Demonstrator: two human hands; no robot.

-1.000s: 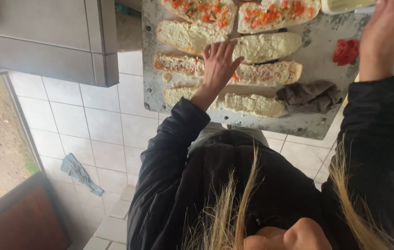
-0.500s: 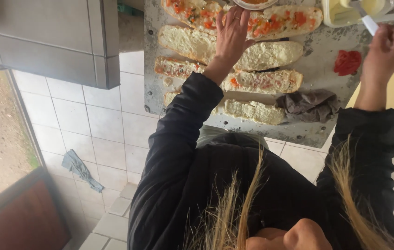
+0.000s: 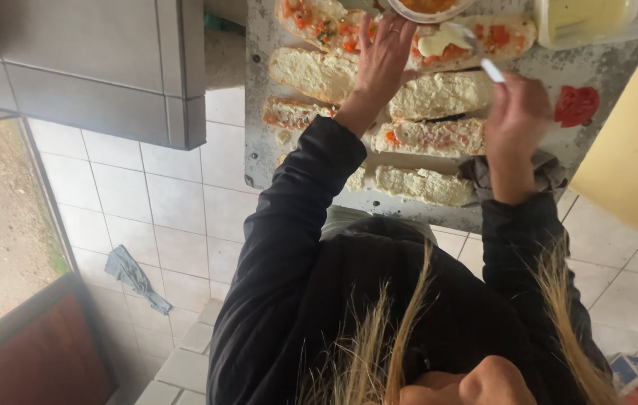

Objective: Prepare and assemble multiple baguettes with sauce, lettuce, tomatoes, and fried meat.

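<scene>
Worktop matt mottled metal, prob. steel; tub glossy plastic; floor tiles smooth.

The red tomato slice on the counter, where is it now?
In the head view, the tomato slice lies on the grey counter at the right, just beyond the right hand and below the pale plastic tub.

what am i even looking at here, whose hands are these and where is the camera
No machine here: a person works with two bare hands, filmed by one camera worn on the head, looking down past hair and dark sleeves. The metal worktop holds halved bread loaves, some with white spread, some with chopped tomato topping. The left hand rests on the bread. The right hand grips a white utensil carrying white spread to a topped loaf. A bowl of topping, a spread tub and a grey cloth sit nearby.
</scene>
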